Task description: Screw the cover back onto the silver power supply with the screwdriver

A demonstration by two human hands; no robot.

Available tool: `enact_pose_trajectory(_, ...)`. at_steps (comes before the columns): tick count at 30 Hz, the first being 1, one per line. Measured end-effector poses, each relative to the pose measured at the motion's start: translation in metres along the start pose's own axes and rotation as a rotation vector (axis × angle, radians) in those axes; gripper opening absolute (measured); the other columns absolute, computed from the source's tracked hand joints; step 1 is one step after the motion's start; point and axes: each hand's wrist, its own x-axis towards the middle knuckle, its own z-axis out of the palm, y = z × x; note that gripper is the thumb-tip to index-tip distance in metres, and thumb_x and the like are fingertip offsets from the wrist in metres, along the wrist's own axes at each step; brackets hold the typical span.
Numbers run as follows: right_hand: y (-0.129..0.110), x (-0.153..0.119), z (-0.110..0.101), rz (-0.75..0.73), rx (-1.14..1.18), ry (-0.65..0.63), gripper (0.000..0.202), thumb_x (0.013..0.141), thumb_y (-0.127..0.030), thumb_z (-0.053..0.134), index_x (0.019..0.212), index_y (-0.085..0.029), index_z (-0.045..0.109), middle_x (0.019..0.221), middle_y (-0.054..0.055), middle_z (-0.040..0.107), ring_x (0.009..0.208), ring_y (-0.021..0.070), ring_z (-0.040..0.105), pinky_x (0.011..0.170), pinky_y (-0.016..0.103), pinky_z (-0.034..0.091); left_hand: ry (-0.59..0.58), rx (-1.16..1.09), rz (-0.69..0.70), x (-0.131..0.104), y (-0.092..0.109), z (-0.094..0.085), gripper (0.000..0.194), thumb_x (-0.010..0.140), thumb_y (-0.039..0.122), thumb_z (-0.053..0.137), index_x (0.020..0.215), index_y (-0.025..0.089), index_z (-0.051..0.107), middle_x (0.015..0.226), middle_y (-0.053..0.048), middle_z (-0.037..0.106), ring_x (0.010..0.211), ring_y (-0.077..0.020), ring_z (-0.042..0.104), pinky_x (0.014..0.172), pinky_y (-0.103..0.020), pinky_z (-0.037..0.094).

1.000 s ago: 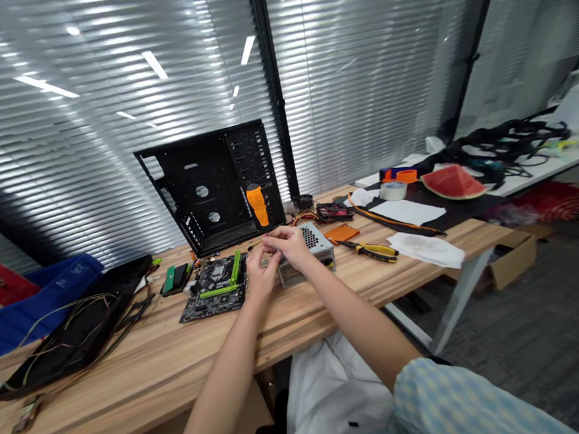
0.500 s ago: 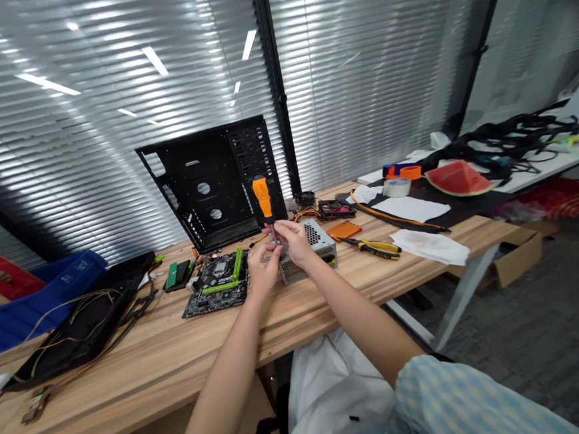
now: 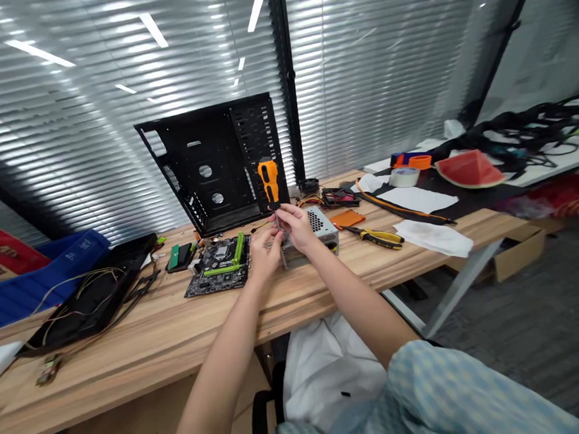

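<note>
An orange screwdriver (image 3: 269, 182) stands upright, handle on top, over the left end of a grey perforated metal box (image 3: 323, 228). My right hand (image 3: 296, 228) has its fingers closed round the screwdriver's shaft, just below the handle. Beside it, my left hand (image 3: 265, 251) is pinched near the lower end of the shaft, at the box's edge; what its fingertips hold is too small to make out. A motherboard (image 3: 219, 266) with green slots lies left of my left hand. The screwdriver's tip is hidden by the fingers.
A black computer case (image 3: 215, 162) leans at the back of the wooden table (image 3: 178, 333). Yellow-handled pliers (image 3: 379, 238), an orange cloth (image 3: 346, 218) and white paper (image 3: 434, 238) lie to the right. At the left are a blue bin (image 3: 67, 264) and a black panel with wires (image 3: 95, 292).
The camera view has shifted slightly. Both hands and the screwdriver remain at the left end of the metal box, with the handle turned a little.
</note>
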Motion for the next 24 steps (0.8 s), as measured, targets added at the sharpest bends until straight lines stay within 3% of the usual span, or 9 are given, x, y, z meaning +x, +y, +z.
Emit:
enact_pose_trajectory(10,0.0005,0.0006,0.0021,0.007,0.017,0.019,0.051,0.056,-0.059,0.080,0.089,-0.023,0.065,0.064,-0.001,0.068,0.057,0.0132,0.059,0.044,0.023,0.034,-0.051,-0.038,0.041,0.0018,0.0000,-0.0012,0.024,0.092,0.037,0.056,0.087,0.019,0.072,0.085,-0.009,0.074,0.090,-0.0245,0.070,0.086,-0.040,0.052)
enact_pose_trajectory(17,0.0014,0.0011,-0.0007,0.017,0.011,0.029,0.052,0.053,-0.050,0.085,0.092,-0.022,0.067,0.065,-0.002,0.069,0.051,0.0099,0.055,0.042,0.021,0.033,-0.073,-0.064,0.042,0.0017,0.0019,-0.0025,0.026,0.094,0.037,0.054,0.088,0.019,0.072,0.086,-0.009,0.074,0.088,-0.0232,0.070,0.084,-0.038,0.053)
enact_pose_trajectory(24,0.0009,0.0012,0.0012,-0.006,0.052,0.039,0.046,0.049,-0.038,0.088,0.087,-0.020,0.069,0.062,-0.001,0.070,0.049,0.0088,0.055,0.047,0.020,0.039,0.003,-0.076,0.016,-0.0001,0.0008,-0.0020,0.021,0.086,0.038,0.063,0.088,0.018,0.069,0.087,-0.008,0.073,0.089,-0.0231,0.069,0.087,-0.038,0.052)
